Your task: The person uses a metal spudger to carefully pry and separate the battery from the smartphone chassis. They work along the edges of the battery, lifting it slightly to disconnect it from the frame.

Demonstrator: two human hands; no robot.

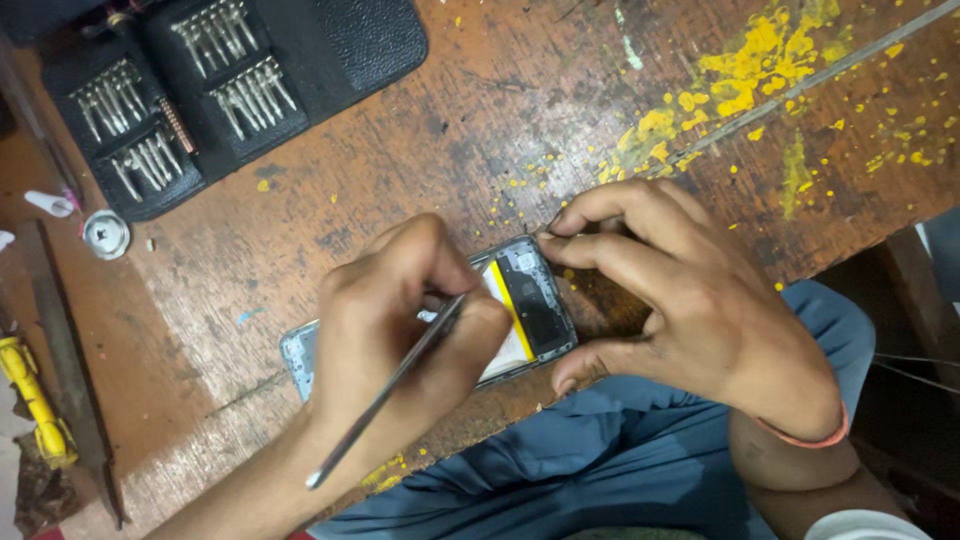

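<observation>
Clearly the scarred wooden table (400, 150) bears an opened phone (525, 300) near its front edge (thin, stiff, probably fragile inside). Right hand (690, 300) pinches its end by the edges; left hand (400, 330) grips a slim metal tool (385, 395).

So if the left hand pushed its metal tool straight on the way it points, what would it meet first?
Probably the opened phone, around its white battery; the left hand hides the tool's tip, so depth is uncertain.
</observation>
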